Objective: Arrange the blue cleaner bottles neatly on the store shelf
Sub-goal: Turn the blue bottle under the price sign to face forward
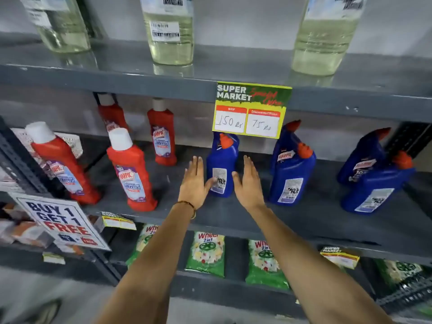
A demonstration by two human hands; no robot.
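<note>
Both hands flank the leftmost blue cleaner bottle (222,167) on the middle shelf (304,220) — left hand (194,181) and right hand (247,183) open flat, grip empty, left thumb brushing its label — next, probably squeeze and square it up.

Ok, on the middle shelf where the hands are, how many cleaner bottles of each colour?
Red bottles: 4
Blue bottles: 5
Total: 9
Both hands are open, the left hand and right hand flanking the leftmost blue one.
</note>
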